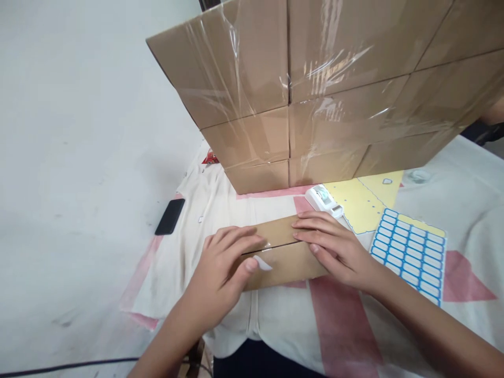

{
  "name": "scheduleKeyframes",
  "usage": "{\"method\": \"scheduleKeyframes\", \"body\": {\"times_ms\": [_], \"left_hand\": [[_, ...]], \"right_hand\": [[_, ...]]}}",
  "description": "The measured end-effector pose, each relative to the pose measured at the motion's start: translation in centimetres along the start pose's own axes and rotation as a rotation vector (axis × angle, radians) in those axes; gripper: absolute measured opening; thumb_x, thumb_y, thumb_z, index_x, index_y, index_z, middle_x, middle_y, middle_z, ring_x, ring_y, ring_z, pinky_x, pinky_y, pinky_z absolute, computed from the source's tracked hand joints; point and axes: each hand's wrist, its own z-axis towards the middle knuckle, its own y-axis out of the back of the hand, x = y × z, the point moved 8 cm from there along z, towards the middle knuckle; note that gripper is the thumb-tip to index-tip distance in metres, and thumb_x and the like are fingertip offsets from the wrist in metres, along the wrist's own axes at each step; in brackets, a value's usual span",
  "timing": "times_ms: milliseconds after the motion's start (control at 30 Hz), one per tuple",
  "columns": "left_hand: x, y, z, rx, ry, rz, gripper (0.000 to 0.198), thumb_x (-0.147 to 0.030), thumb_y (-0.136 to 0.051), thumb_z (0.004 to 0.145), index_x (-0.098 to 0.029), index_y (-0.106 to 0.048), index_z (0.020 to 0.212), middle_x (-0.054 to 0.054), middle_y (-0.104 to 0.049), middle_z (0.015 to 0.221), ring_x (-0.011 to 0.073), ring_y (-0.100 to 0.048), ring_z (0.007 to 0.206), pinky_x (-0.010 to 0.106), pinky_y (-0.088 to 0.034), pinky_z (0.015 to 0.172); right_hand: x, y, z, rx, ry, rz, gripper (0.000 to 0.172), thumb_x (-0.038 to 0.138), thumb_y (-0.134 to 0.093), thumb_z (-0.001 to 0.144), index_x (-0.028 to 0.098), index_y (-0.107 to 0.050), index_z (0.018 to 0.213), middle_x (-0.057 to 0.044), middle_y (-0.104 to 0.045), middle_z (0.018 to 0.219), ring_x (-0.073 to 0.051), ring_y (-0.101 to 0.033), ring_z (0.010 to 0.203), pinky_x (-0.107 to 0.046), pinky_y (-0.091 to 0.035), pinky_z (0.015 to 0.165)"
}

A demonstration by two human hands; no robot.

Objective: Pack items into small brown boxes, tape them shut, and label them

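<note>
A small brown cardboard box [287,263] lies on the cloth in front of me, with a dark seam running along it. My left hand [226,268] holds its left end, fingers over the top and thumb on the near side. Beside that thumb a small white strip [263,263] sticks up from the box; whether the thumb pins it I cannot tell. On the right end rests my right hand [334,244], fingers across the top and thumb bent against the near face. A white tape dispenser [323,200] stands just beyond the right hand.
Behind stands a tall stack of film-wrapped cardboard boxes [326,105]. A blue-bordered label sheet [409,252] and a yellow sheet [366,199] lie at right. A black phone [170,217] is by the cloth's left edge, a red packet [210,157] beside the stack.
</note>
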Motion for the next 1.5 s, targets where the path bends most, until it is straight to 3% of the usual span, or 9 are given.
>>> {"method": "scheduleKeyframes", "body": {"times_ms": [100, 200, 467, 633, 767, 933, 1167, 1500], "left_hand": [[0.0, 0.1, 1.0, 0.138, 0.012, -0.039, 0.048, -0.057, -0.03, 0.103, -0.039, -0.071, 0.117, 0.002, -0.065, 0.135, 0.0271, -0.056, 0.128, 0.056, -0.042, 0.107], [-0.4, 0.3, 1.4, 0.179, -0.009, -0.058, 0.051, -0.06, -0.03, 0.101, -0.036, -0.073, 0.116, 0.004, -0.067, 0.132, 0.027, -0.06, 0.124, 0.053, -0.046, 0.106], [-1.7, 0.3, 0.3, 0.114, -0.093, -0.011, 0.049, -0.061, -0.036, 0.1, -0.03, -0.07, 0.118, 0.004, -0.073, 0.117, 0.0237, -0.066, 0.109, 0.041, -0.051, 0.092], [-2.1, -0.2, -0.9, 0.165, -0.091, 0.17, 0.056, -0.066, -0.04, 0.096, -0.03, -0.063, 0.132, 0.008, -0.071, 0.12, 0.0262, -0.066, 0.1, 0.041, -0.052, 0.081], [-1.9, 0.2, -1.3, 0.191, -0.085, 0.033, 0.056, -0.067, -0.036, 0.097, -0.034, -0.059, 0.137, 0.005, -0.071, 0.126, 0.0247, -0.067, 0.109, 0.04, -0.055, 0.09], [-1.4, 1.2, -1.2, 0.117, -0.068, -0.145, 0.051, -0.062, -0.033, 0.1, -0.038, -0.062, 0.134, 0.002, -0.071, 0.13, 0.0233, -0.066, 0.118, 0.039, -0.056, 0.098], [-1.7, 0.2, -0.6, 0.129, -0.074, -0.115, 0.049, -0.059, -0.035, 0.101, -0.038, -0.06, 0.138, 0.004, -0.066, 0.138, 0.0277, -0.058, 0.129, 0.055, -0.044, 0.111], [-0.6, -1.9, -0.1, 0.121, -0.084, 0.078, 0.055, -0.06, -0.038, 0.1, -0.032, -0.053, 0.144, 0.006, -0.059, 0.145, 0.0306, -0.044, 0.13, 0.052, -0.033, 0.107]], "right_hand": [[0.0, -0.1, 0.0, -0.001, 0.008, 0.001, 0.039, 0.009, -0.052, 0.092, 0.024, -0.066, 0.126, -0.01, -0.068, 0.127, -0.029, -0.054, 0.129, -0.052, -0.049, 0.105], [-0.1, -0.1, 0.0, -0.008, 0.01, 0.004, 0.038, 0.009, -0.052, 0.093, 0.025, -0.066, 0.125, -0.009, -0.068, 0.126, -0.029, -0.054, 0.128, -0.053, -0.049, 0.104], [0.1, 0.1, 0.1, -0.026, 0.008, -0.005, 0.036, 0.012, -0.05, 0.094, 0.025, -0.068, 0.122, -0.009, -0.07, 0.123, -0.028, -0.057, 0.126, -0.052, -0.049, 0.105], [0.4, 0.1, -0.1, -0.021, 0.02, -0.025, 0.035, 0.012, -0.052, 0.091, 0.024, -0.069, 0.119, -0.009, -0.07, 0.122, -0.029, -0.057, 0.126, -0.052, -0.051, 0.103], [0.8, 0.1, -0.5, -0.034, 0.055, -0.026, 0.035, 0.01, -0.053, 0.088, 0.021, -0.068, 0.119, -0.011, -0.069, 0.122, -0.03, -0.056, 0.126, -0.052, -0.05, 0.103], [0.6, 0.2, -0.4, -0.055, 0.048, -0.035, 0.038, 0.01, -0.054, 0.088, 0.022, -0.067, 0.122, -0.011, -0.07, 0.123, -0.031, -0.057, 0.126, -0.053, -0.051, 0.103], [0.5, 0.2, -0.2, -0.058, 0.037, -0.035, 0.036, 0.014, -0.054, 0.09, 0.025, -0.068, 0.121, -0.009, -0.07, 0.122, -0.031, -0.058, 0.124, -0.054, -0.051, 0.101], [-0.1, -0.1, -0.5, -0.037, 0.014, -0.004, 0.036, 0.011, -0.053, 0.09, 0.025, -0.065, 0.121, -0.009, -0.067, 0.124, -0.031, -0.053, 0.127, -0.055, -0.047, 0.104]]}}
